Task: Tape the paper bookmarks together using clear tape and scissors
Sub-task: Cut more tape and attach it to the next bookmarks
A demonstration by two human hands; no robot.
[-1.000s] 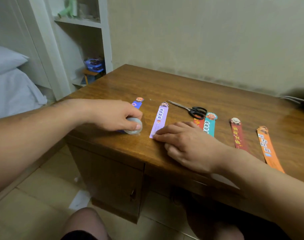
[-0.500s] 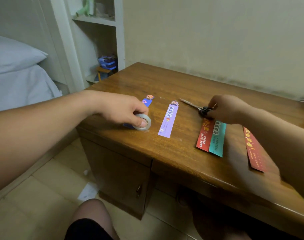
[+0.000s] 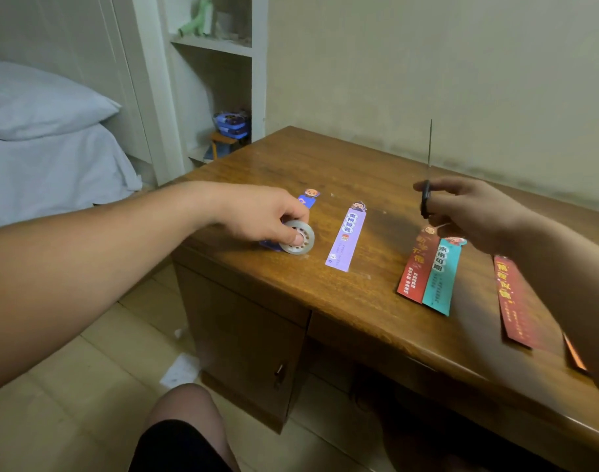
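My left hand [image 3: 264, 216] grips a roll of clear tape [image 3: 297, 237] that stands on a blue bookmark [image 3: 307, 197] near the desk's left front. A purple bookmark [image 3: 347, 240] lies just right of the roll. My right hand [image 3: 475, 212] holds the black-handled scissors [image 3: 427, 185] above the desk, blades pointing straight up. Below that hand lie a red bookmark [image 3: 416, 267] and a teal bookmark [image 3: 441, 274] side by side, touching. A dark red bookmark [image 3: 514, 301] and the tip of an orange bookmark [image 3: 576, 357] lie further right, partly hidden by my forearm.
The wooden desk [image 3: 325, 172] stands against a beige wall. A bed with a pillow [image 3: 35, 103] is at the left. White shelves [image 3: 219, 46] stand behind the desk's left corner. My knee [image 3: 182, 413] is below the desk front, over a tiled floor.
My right hand left the purple bookmark, reached the scissors and lifted them off the desk, blades now upright. My left hand stays on the tape roll.
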